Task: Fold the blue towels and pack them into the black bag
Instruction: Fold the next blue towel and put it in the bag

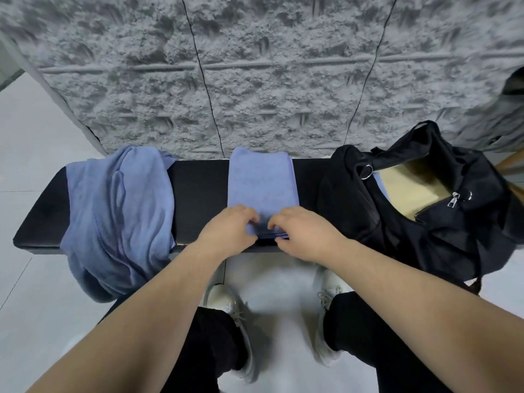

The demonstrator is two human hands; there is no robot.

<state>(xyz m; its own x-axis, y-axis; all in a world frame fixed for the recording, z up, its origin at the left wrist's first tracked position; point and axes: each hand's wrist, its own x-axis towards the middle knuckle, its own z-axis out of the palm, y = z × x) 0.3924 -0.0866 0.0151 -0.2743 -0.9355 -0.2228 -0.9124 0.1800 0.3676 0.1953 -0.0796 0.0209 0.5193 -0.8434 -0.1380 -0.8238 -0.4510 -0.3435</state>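
A rough grey wall [255, 66] fills the top of the view, with a pale tiled floor [34, 154] below it. Against the wall stands a long black bench [198, 188]. On its right end sits the black bag [442, 222], unzipped and gaping, showing a tan lining and a strip of blue cloth just inside its near-left edge. Over the left end of the bench lies an unfolded blue towel [119, 211], rumpled and hanging off the front edge toward the floor. In the middle of the bench lies a folded blue towel [261, 180], a narrow strip running from the wall side to the front edge, well apart from the bag and the loose towel. Both hands are on its near end: the left hand [226, 228] and the right hand [304, 234] each have fingers curled down and pinching the layered front edge, close together. White shoes [229, 310] and dark trousers show below.
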